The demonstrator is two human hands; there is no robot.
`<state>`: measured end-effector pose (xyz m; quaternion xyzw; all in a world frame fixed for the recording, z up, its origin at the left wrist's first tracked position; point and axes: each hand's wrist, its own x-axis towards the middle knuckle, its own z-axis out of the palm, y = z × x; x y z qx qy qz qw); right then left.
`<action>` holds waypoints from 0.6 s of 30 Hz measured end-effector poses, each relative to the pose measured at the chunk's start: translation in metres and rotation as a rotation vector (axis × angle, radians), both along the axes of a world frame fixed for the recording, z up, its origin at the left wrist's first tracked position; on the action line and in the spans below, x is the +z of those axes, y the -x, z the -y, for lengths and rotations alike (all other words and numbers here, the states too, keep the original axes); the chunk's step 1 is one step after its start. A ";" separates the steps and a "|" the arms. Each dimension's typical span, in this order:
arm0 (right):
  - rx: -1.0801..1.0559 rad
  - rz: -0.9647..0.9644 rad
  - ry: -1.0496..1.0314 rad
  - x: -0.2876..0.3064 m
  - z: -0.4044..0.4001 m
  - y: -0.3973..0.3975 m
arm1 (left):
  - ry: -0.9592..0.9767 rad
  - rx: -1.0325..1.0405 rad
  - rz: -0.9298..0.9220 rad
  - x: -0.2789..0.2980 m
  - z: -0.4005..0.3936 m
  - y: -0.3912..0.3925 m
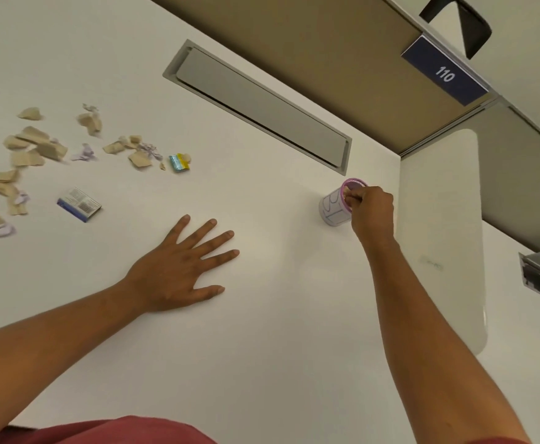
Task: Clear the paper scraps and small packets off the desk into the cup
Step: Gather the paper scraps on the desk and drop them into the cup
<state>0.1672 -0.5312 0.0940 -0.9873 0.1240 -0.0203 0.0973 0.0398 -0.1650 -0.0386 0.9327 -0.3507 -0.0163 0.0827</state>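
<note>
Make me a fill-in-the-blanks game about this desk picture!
1. The left hand lies ____ on the desk with its fingers spread.
2. The right hand is at the rim of the ____.
3. The sign shows the number ____.
4. The paper scraps lie on the ____ side of the picture.

Answers: flat, cup, 110, left

Dark blue sign (444,75) on partition rail reads "110"; print on small packets (79,205) probably barcode, unreadable
</note>
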 end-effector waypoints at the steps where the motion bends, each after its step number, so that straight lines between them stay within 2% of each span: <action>1: 0.023 -0.016 0.041 0.000 0.002 0.000 | 0.001 0.000 -0.002 0.000 0.000 0.000; 7: 0.015 0.102 0.050 0.007 0.006 0.000 | 0.018 0.005 -0.012 0.003 0.001 0.001; 10: -0.026 0.021 0.037 0.004 0.003 -0.005 | 0.017 0.004 -0.024 0.005 0.001 0.001; 14: 0.042 -0.125 0.074 0.004 0.006 -0.012 | 0.027 -0.010 -0.054 0.004 0.001 0.000; 18: -0.033 0.039 -0.108 0.026 0.008 -0.017 | 0.033 -0.012 -0.124 0.009 0.001 0.000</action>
